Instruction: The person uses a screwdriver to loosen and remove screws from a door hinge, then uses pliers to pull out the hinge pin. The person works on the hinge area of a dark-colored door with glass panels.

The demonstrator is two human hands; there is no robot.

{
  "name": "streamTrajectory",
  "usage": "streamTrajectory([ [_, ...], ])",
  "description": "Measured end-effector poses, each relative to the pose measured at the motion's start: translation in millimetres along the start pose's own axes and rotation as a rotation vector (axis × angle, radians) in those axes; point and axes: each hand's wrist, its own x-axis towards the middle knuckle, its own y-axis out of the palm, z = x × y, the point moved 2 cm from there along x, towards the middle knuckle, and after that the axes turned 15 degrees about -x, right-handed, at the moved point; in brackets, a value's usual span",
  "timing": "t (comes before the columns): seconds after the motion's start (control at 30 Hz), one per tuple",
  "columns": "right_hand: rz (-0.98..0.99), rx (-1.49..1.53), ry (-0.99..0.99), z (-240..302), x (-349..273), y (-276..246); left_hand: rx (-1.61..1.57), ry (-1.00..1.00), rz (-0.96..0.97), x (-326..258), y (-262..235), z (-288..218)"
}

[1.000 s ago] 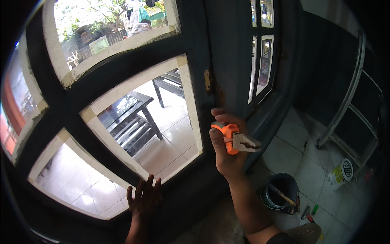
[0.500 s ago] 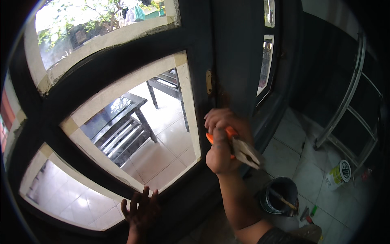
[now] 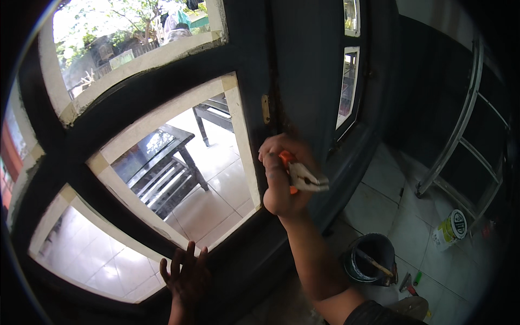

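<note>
My right hand (image 3: 278,184) is wrapped round a pair of pliers (image 3: 307,178) with orange handles. The metal jaws point right, away from the dark frame, and stand slightly apart. The hand is at the edge of a dark door (image 3: 246,51), below a small brass-coloured metal plate (image 3: 265,109). Against the lower rail of the door, my left hand (image 3: 188,276) rests with its fingers spread, holding nothing. Pale masking paper or tape (image 3: 230,84) borders the glass pane above it.
A dark bucket (image 3: 355,265) with a brush across it stands on the tiled floor at lower right. Beside it lie a scraper (image 3: 405,282) and a small green item (image 3: 417,278). Farther right are a white-and-green tub (image 3: 449,232) and a metal ladder (image 3: 456,129).
My right hand has shifted slightly left and up with the pliers, whose jaws now point more level to the right. My left hand keeps its place on the door. The view has moved slightly.
</note>
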Motion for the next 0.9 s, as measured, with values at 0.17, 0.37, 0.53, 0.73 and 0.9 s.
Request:
streamTrajectory([
  [0.17, -0.149, 0.086, -0.295, 14, 7, 4, 0.024, 0.03, -0.078, 0, 4, 1],
  [0.37, -0.2, 0.229, -0.164, 7, -3, 2, -0.032, 0.043, -0.079, -2, 4, 4],
  [0.53, -0.034, 0.029, -0.009, -8, -1, 9, -0.017, 0.028, -0.091, 3, 6, 0],
  [0.73, -0.084, -0.035, -0.194, -1, 1, 8, -0.024, 0.018, -0.122, -1, 7, 1],
  [0.9, -0.165, 0.149, 0.024, -5, -8, -1, 0.021, 0.047, -0.124, -1, 9, 5],
])
